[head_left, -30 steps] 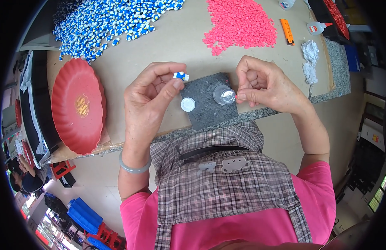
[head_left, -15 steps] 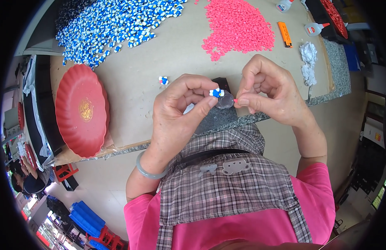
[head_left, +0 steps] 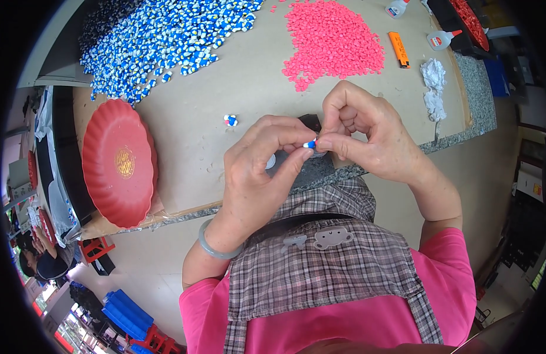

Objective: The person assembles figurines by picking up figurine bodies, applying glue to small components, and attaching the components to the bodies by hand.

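My left hand point(head_left: 255, 162) pinches a small blue-and-white figure point(head_left: 309, 145) between thumb and fingertips. Against it, the thumb and forefinger of my right hand point(head_left: 373, 133) press a tiny pink piece point(head_left: 316, 140), mostly covered by the fingertips. Both hands meet just above a dark block point(head_left: 314, 171) at the table's near edge. A clear round dish lies there, largely hidden under the fingers. Left of the hands, a similar blue-and-white figure point(head_left: 230, 120) with a bit of pink lies alone on the table.
Blue-and-white pieces point(head_left: 166, 44) are heaped at the far left, small pink pieces point(head_left: 332, 44) at far centre. A red scalloped tray point(head_left: 120, 194) stands left. An orange cutter point(head_left: 398, 50), glue bottles point(head_left: 443, 39) and crumpled tissue point(head_left: 433, 88) lie right. Another person point(head_left: 48, 262) sits far left.
The hands have come together: my right hand brought the pink piece leftward to the figure, which my left hand lowered slightly and turned. The clear dish is now mostly covered.
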Available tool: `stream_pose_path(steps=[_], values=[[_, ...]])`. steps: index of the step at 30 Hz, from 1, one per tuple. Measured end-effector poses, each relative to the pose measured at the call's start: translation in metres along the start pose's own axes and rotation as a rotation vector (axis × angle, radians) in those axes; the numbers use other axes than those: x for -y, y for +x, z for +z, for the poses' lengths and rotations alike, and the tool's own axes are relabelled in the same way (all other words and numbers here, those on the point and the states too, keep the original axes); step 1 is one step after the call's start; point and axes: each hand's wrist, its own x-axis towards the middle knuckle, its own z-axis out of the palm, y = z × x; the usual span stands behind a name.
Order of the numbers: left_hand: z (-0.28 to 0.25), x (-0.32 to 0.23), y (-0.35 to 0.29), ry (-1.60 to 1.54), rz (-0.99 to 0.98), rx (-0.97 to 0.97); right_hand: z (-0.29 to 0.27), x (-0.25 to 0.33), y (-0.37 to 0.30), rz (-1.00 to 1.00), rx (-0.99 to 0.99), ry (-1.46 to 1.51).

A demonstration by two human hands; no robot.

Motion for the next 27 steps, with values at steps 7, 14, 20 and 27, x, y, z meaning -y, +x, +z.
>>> stream_pose_path(steps=[7,14,20,27], values=[[-0.006,-0.006,0.003,0.204,0.169,-0.023,0.01,0.008,-0.003,-0.327,-0.153,-0.482],[-0.07,0.021,-0.002,0.395,0.005,-0.243,-0.032,-0.03,0.023,-0.136,-0.379,-0.456],[-0.096,0.041,-0.025,0.52,-0.242,-0.191,-0.016,-0.07,0.044,-0.373,-0.225,-0.768],[-0.088,0.027,-0.006,0.591,-0.26,-0.116,-0.01,-0.074,0.057,-0.473,-0.197,-0.905]])
